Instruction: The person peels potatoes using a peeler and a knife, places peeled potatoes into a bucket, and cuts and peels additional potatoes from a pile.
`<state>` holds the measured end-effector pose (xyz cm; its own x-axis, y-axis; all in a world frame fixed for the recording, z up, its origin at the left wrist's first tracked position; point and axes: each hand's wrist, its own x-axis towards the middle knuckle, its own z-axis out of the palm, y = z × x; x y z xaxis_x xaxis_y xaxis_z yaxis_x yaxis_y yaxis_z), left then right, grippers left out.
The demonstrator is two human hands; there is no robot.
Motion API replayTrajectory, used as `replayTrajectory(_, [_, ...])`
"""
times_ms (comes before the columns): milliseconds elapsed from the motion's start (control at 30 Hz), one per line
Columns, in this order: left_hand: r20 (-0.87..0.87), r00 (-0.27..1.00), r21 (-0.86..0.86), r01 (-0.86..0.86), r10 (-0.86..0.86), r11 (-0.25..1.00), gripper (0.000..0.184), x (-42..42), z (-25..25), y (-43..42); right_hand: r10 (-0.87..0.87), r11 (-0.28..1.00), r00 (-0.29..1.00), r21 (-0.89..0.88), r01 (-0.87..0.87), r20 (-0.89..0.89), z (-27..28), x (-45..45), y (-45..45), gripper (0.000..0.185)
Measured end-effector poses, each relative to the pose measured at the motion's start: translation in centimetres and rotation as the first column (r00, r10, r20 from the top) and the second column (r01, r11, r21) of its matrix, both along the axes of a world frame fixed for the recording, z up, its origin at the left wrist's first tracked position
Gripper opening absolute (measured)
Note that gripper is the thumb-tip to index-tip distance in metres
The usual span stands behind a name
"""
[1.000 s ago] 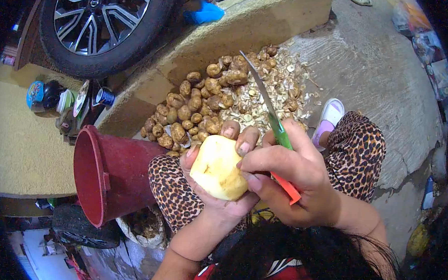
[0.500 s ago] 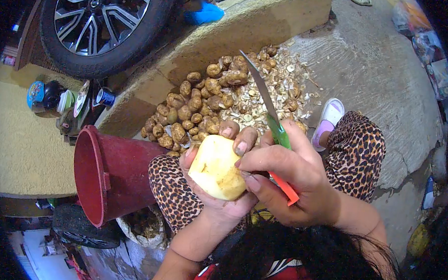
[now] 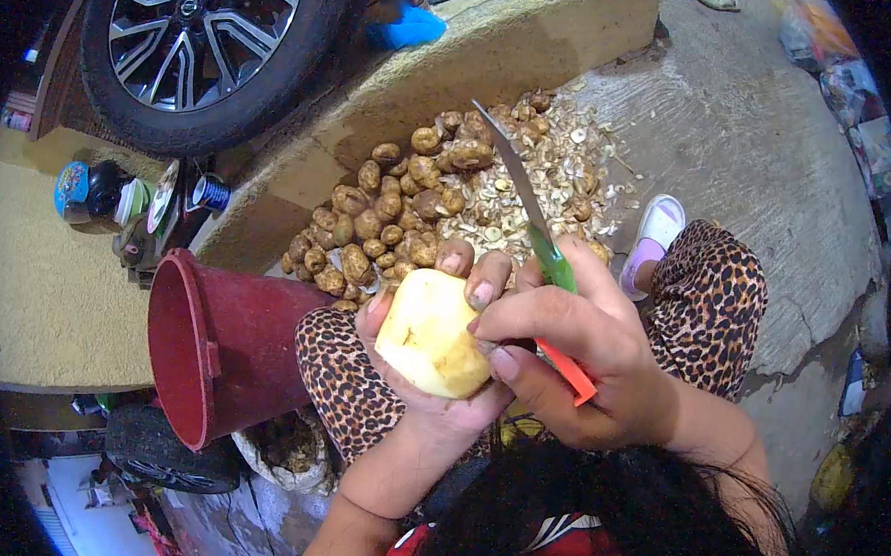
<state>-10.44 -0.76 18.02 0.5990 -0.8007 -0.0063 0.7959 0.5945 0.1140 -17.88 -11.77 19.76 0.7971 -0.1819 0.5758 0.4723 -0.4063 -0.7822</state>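
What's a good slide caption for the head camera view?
Left hand cradles a peeled potato, right hand grips a knife, with unpeeled potatoes and peelings heaped beyond.

Bright light is whitening the peeled potato (image 3: 431, 327) before me, while soft shadow is gathering under the wheel (image 3: 185, 56). My wide view is bending toward its edges and sinking into black corners; the knife (image 3: 535, 224) is showing crisply.

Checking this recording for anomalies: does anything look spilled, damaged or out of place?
Mildly, yes. Peelings lie scattered on the concrete floor beside the unpeeled potatoes, uncontained. That floor also has a jagged crack at the view's right. The peeled potato in the left hand shows brownish marks.
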Motion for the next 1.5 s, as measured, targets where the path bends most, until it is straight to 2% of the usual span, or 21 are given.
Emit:
replayTrajectory(400, [0.01,1.0,-0.019,-0.02,0.02,1.0,0.046,-0.1,0.2,-0.2,-0.007,1.0,1.0,0.028,0.007,0.012,-0.1,0.1,0.1,0.014])
replayTrajectory(1000, [0.056,0.995,0.076,-0.085,0.081,0.993,0.048,0.0,-0.2,0.0,-0.057,0.998,0.998,0.024,0.057,0.004,-0.6,0.3,0.6,0.014])
replayTrajectory(1133, [0.058,0.996,0.05,-0.077,0.074,0.996,0.048,0.3,-1.0,0.2,-0.05,0.995,0.995,-0.086,0.043,-0.084,-0.1,0.1,0.1,0.016])
replayTrajectory(1500, [0.013,0.995,0.059,-0.099,0.098,0.993,0.046,0.8,-1.5,0.9,-0.013,0.999,0.985,0.035,0.019,-0.17,-0.9,1.2,1.1,0.013])
